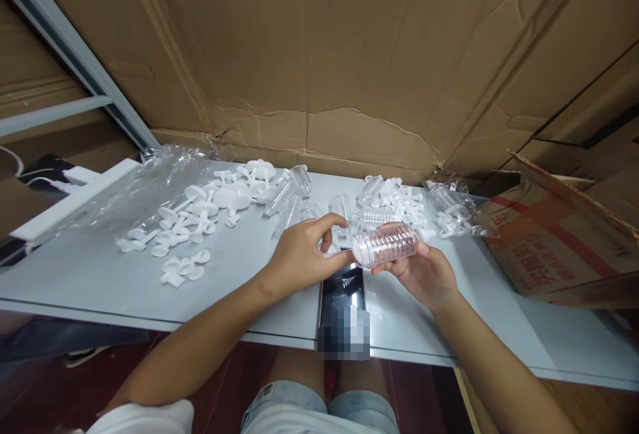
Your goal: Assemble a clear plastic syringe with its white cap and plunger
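Observation:
My right hand (424, 271) holds a clear ribbed plastic tube (389, 244) lying sideways, with a white end facing left and a white tip at its right end. Close to the tube's left end, my left hand (304, 251) has its thumb and index finger curled around a small white part (329, 247), mostly hidden by the fingers. Below both hands lies a dark phone (343, 294), partly pixelated. Behind them are more clear ribbed tubes (289, 211) and a pile of small white pieces (399, 201). White discs with stems (232, 198) are spread to the left.
A clear plastic bag (150, 188) lies at the back left, beside a white power strip (74, 201). At the right are a bag of parts (452, 211) and an open cardboard box (554, 247). Cardboard (319, 54) stands behind the grey table (224, 307).

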`<state>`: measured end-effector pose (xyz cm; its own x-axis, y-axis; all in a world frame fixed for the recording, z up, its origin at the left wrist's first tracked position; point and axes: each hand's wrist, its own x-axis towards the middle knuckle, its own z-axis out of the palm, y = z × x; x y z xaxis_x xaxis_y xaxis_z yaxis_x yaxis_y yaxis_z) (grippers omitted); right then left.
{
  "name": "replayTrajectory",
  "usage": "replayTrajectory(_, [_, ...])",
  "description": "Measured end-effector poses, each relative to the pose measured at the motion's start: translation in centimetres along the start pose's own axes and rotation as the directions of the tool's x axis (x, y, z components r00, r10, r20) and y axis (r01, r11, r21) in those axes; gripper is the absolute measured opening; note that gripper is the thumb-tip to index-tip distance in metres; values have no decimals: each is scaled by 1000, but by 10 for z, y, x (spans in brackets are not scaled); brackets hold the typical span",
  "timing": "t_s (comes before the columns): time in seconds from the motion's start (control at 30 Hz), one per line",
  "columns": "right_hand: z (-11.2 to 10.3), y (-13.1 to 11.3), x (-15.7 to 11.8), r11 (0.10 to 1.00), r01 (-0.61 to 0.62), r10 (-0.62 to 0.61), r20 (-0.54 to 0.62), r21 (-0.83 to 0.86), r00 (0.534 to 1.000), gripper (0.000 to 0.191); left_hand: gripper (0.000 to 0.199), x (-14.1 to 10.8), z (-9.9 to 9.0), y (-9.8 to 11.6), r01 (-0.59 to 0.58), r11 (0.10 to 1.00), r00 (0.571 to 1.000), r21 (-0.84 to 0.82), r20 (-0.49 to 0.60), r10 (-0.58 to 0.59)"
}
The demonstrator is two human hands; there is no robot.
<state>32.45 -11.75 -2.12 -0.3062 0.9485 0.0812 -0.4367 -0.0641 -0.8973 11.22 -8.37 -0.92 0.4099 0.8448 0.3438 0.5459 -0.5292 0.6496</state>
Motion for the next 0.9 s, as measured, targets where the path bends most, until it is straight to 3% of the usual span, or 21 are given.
replayTrajectory(0.1, [-1, 2, -1, 1000, -4, 4, 8, -19, 1000, 38, 29, -3, 0, 2, 92, 990, 988, -111, 133, -77])
replayTrajectory(0.2, [0, 3, -1, 999, -18, 17, -20, -38, 1000, 37, 25, -4, -2, 2, 146, 948, 957, -283, 281, -63])
replayTrajectory(0.43, [0, 0, 2, 996, -14, 3, -121, -86, 993, 36, 46, -1, -12, -5, 341, 660, 862, -670, 502, 64])
replayTrajectory(0.53, [-1, 1, 2, 995, -7, -11, -175, -97, 984, 31, 51, 0, -11, -7, 340, 599, 870, -725, 484, 92])
replayTrajectory(0.7, [-1, 1, 2, 994, 17, -45, -258, -110, 965, 31, 55, 0, 1, -8, 234, 589, 948, -773, 316, 39])
replayTrajectory(0.9, [4, -4, 0, 988, 106, -131, -234, -116, 963, 34, 38, 0, 9, -6, 127, 747, 983, -653, 186, -4])
